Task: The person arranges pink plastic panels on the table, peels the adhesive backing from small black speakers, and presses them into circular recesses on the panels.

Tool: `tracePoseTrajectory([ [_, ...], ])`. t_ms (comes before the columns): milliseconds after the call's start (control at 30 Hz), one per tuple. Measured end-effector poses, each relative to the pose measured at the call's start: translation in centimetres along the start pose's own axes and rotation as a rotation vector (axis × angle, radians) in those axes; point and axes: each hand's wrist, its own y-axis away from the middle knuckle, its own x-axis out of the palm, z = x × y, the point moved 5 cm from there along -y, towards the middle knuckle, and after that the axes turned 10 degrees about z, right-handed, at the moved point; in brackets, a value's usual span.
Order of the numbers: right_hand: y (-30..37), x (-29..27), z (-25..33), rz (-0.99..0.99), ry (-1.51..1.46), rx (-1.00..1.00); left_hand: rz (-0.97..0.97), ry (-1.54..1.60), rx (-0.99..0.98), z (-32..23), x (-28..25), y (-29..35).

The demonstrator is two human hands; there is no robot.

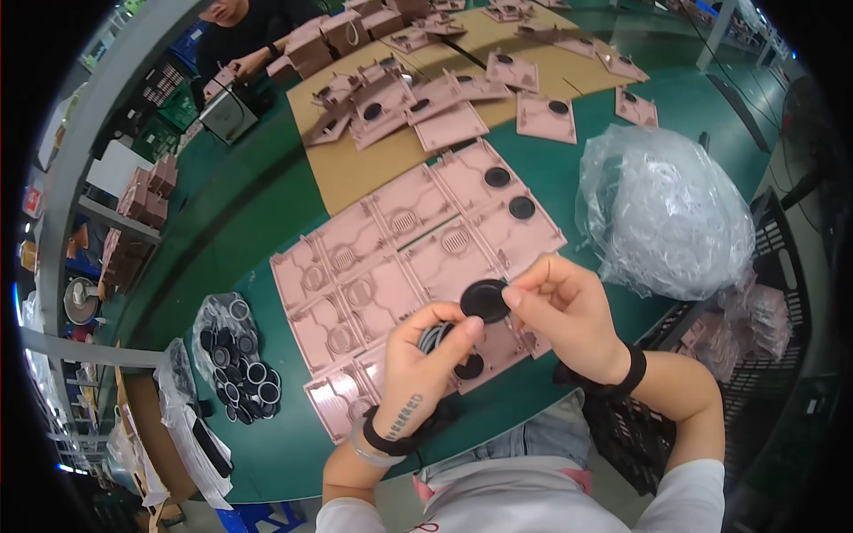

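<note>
Just below the middle of the frame, a round black disc (485, 303) sits between two hands; the left hand (415, 360) pinches its left edge between thumb and fingertips, the palm half curled around a small stack of grey-rimmed rings (433, 338); the right hand (569, 313) nips the disc's right edge with thumb and forefinger, its other fingers loosely bent; beneath them, across the centre, pink moulded panels (426, 258) lie in rows on a green tabletop (267, 457), a few bearing black discs; at lower left is a heap of black discs and grey rings (233, 373); at right bulges a clear plastic bag (671, 213).
</note>
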Motion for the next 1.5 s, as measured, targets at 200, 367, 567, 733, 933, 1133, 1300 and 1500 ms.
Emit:
tracePoseTrajectory([
  [200,-0.6,-0.5,-0.5,0.03,-0.03,0.009,-0.025,-0.022,0.077,-0.1,-0.4,-0.4],
  [367,0.1,-0.8,1.4,0.006,0.586,-0.232,0.008,0.248,0.071,0.1,-0.3,-0.5],
  [567,0.3,0.3,3.3,0.061,0.98,-0.737,0.111,0.29,0.069,-0.7,0.1,0.1],
  [733,0.3,0.5,3.2,0.135,1.02,-0.775,0.095,0.3,0.026,-0.2,-0.3,0.3],
  [933,0.0,0.4,2.5,0.097,0.805,-0.48,0.01,0.215,0.039,0.2,-1.0,0.2],
  [1133,-0.2,-0.3,1.5,0.049,0.795,-0.293,-0.032,-0.002,0.066,-0.5,-0.5,0.2],
  [1300,0.1,0.3,2.2,-0.044,0.965,-0.618,-0.041,-0.109,0.107,-0.4,-0.7,-0.1],
  [1500,-0.1,0.2,1.4,0.049,0.866,-0.44,-0.025,-0.272,0.144,-0.7,0.0,-0.1],
])
